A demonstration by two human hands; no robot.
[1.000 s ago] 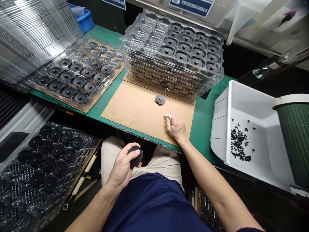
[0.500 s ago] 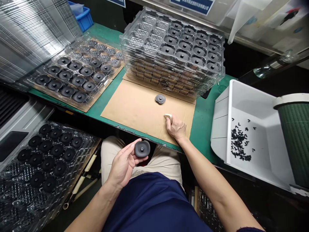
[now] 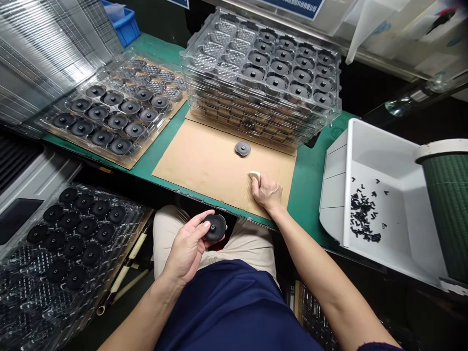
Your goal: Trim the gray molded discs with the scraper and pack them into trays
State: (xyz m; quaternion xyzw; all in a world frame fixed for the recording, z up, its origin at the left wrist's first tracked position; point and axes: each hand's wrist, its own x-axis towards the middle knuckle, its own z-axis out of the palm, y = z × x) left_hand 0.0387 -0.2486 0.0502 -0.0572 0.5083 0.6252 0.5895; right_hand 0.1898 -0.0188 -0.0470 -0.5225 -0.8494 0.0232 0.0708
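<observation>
"What are we seeing in our left grip (image 3: 187,246)?"

"We are seeing it closed around a dark round disc (image 3: 215,227), holding it over the beige trousers (image 3: 171,234), just near the bench (image 3: 310,204). The palm is hiding the disc's underside, so we are not making that side out."

"Which way is the disc pointing?"

"Its central hub is facing up toward us. Being round, it is showing no long axis."

"And our right grip (image 3: 266,192)?"

"It is resting on the cardboard sheet (image 3: 204,165), closed over a small cream piece (image 3: 254,176). We are barely making that piece out, since it is tucked mostly under the hand. Farther off, a second disc (image 3: 243,148) is lying flat on the cardboard, and stacked clear trays (image 3: 259,83) are rising beyond it, their lower layers hard to read through the plastic."
</observation>
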